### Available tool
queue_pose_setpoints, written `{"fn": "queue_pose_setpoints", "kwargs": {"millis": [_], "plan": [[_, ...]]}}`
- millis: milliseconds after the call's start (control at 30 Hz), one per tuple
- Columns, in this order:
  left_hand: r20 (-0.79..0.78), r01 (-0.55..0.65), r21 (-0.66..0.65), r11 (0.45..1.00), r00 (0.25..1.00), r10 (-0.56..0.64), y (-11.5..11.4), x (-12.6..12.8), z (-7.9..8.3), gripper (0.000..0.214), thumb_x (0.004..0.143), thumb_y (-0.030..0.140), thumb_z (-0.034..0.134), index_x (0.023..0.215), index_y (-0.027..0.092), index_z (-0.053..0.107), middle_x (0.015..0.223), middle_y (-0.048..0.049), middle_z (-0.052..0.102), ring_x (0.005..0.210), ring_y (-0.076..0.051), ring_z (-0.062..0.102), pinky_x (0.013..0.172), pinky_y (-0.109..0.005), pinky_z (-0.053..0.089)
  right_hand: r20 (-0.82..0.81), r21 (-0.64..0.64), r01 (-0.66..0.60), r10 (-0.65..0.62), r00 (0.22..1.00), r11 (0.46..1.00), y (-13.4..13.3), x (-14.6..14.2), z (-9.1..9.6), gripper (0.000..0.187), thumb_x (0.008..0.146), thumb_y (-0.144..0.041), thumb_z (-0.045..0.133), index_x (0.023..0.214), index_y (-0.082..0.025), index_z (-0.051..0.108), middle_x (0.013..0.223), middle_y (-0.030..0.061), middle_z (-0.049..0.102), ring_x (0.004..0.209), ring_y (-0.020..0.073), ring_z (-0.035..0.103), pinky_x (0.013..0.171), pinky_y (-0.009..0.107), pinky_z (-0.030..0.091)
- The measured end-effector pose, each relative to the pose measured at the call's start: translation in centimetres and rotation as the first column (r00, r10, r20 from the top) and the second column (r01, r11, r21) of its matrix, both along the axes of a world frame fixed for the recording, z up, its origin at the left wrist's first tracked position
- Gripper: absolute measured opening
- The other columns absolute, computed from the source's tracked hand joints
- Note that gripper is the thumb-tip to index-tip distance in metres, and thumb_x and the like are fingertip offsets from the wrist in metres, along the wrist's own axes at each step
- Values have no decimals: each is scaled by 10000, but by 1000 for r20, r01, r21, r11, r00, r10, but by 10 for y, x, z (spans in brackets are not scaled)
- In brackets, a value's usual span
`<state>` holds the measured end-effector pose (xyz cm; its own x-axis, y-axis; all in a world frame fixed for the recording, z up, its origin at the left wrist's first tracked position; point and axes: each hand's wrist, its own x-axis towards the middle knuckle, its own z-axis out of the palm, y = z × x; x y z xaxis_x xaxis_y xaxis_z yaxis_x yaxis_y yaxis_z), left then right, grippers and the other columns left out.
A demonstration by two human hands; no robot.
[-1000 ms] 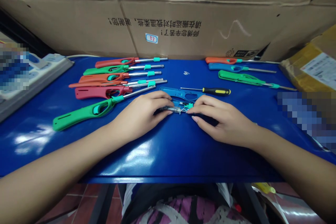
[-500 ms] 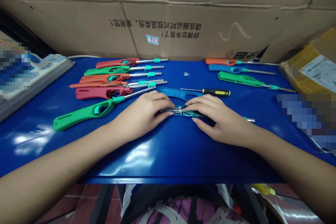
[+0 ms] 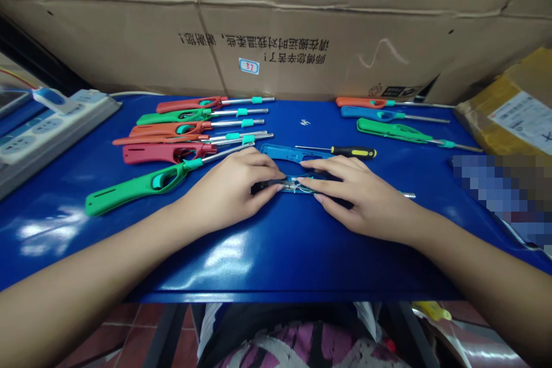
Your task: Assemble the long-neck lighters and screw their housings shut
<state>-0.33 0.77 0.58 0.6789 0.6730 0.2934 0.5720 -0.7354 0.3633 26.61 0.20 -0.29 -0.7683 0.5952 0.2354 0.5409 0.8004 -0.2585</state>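
Mid-worktop, open blue lighter. Left hand: grip pinching clear part. Right hand over wires; cannot tell if pinching. Loose blue half at 12 o'clock, screwdriver at 1. Looks half done: insides in, halves not joined.

The left grip pinches an opened blue lighter on the bench; the right grip is at its wires, near a screwdriver.
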Motion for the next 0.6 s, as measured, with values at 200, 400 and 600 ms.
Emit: {"fn": "queue_pose_setpoints", "kwargs": {"millis": [200, 400, 600], "plan": [[37, -14, -73, 997, 999, 17, 1, 0, -1, 158, 952, 218, 647, 1038, 162, 766, 1015, -71, 728, 965, -212, 668, 909, -368, 529, 126, 66, -44, 35, 991, 997, -1, 1, -1, 411, 1039, -296, 472, 1429, -242, 591, 1604, 146, 425, 1385, 335, 487, 1109, 580, 411], [81, -33, -136, 990, 996, 44, 1, 0, -3, 133, 929, 227, 693, 1014, 177, 781, 988, -55, 725, 926, -193, 679, 869, -340, 537, 189, 72, -63, 49, 981, 995, -3, 0, 1, 444, 1047, -346, 459, 1465, -230, 555, 1641, 167, 352, 1422, 360, 446, 1138, 608, 378], [97, -33, -168, 985, 994, 50, -1, 1, -2, 133, 916, 247, 709, 1004, 185, 789, 977, -48, 720, 905, -180, 683, 860, -328, 543, 161, 36, -63, 56, 985, 997, -3, 1, 3, 430, 1053, -332, 443, 1453, -245, 572, 1639, 156, 362, 1436, 344, 438, 1147, 595, 381]]}}
